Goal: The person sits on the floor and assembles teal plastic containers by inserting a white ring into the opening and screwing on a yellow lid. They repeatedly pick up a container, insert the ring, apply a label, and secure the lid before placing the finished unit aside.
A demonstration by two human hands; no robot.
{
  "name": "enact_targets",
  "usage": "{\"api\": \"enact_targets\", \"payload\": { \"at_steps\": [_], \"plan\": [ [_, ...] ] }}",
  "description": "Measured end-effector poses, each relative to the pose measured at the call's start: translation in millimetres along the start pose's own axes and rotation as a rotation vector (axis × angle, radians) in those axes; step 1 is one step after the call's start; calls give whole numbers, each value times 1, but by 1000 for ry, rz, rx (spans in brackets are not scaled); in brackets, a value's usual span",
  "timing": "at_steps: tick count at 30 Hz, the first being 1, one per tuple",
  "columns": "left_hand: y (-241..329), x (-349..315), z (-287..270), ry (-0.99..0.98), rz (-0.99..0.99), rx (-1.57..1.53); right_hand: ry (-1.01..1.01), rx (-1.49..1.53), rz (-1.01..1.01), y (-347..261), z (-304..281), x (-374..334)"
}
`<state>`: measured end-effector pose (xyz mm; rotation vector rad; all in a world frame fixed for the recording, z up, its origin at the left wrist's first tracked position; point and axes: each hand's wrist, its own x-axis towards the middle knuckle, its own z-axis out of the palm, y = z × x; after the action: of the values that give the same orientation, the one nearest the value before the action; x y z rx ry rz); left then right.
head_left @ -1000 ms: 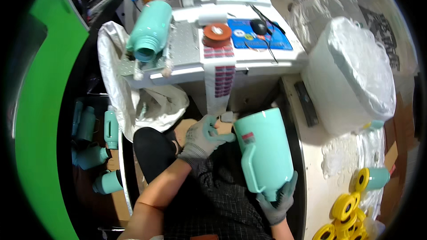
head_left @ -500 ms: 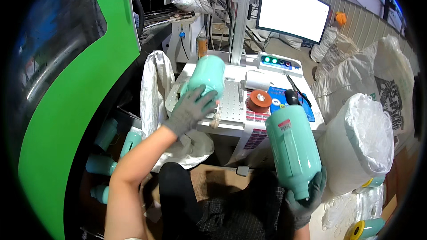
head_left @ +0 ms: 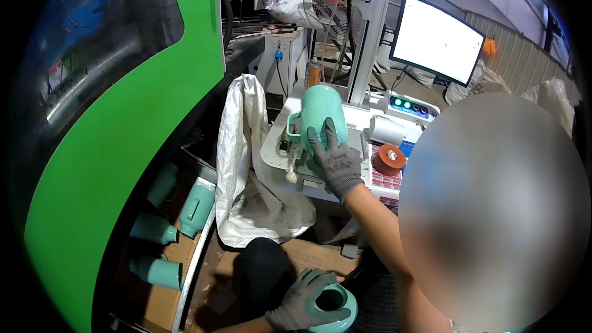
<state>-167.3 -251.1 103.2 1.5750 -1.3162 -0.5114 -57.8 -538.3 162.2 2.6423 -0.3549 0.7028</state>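
While I had the right hand [head_left: 338,163] on the far jug [head_left: 321,108], its grey-gloved fingers were spread apart over the near end, touching the surface; the thumb was hidden, so I could not tell whether the hand gripped the jug or only steadied it. That jug was at the plate [head_left: 275,153], base pointing away from the knee [head_left: 265,268] and handle out to the left, though I could not see how firmly its underside rested there. The left hand [head_left: 305,301] was low, beside the knee, clamped round the shoulder of the near jug [head_left: 352,309], whose open mouth faced up between fingers and thumb. As for progress, I judged the handling of both to be unfinished, since neither was free of a hand: the far one had a place at the plate, while the near one was only held. Four more jugs [head_left: 202,200] lay in the box [head_left: 195,265] at lower left, well apart from either hand; whether they were finished or waiting, I could not tell. Near the plate sat the orange reel [head_left: 390,159] and the white roll [head_left: 386,129], both untouched, and the sack [head_left: 237,142] gaped just to its left. Much of the right side was blurred out.
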Motion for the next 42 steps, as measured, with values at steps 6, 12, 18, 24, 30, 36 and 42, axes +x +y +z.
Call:
{"api": "enact_targets", "payload": {
  "at_steps": [6, 12, 18, 24, 30, 36, 42],
  "plan": [
    [-11, 2, -17, -94, 31, 76, -91, -95, 27, -23, 40, 31],
    [10, 29, 3, -167, 203, 144, -31, -15, 119, -4, 28, 8],
    [-31, 11, -1, -125, -90, -115, 442, 515, 210, -8, -53, -143],
    [-21, 42, -38, -435, 163, 187, 190, 150, 898, 11, -154, -467],
    [-48, 44, -60, -140, -243, -30, -203, -935, 1506, 45, -305, -723],
    [-55, 55, -20, 216, 432, 362, -339, -860, 1498, 65, -340, -763],
    [-123, 17, 21, 182, -311, -600, 616, 244, 1537, 61, -264, -598]
  ]
}}
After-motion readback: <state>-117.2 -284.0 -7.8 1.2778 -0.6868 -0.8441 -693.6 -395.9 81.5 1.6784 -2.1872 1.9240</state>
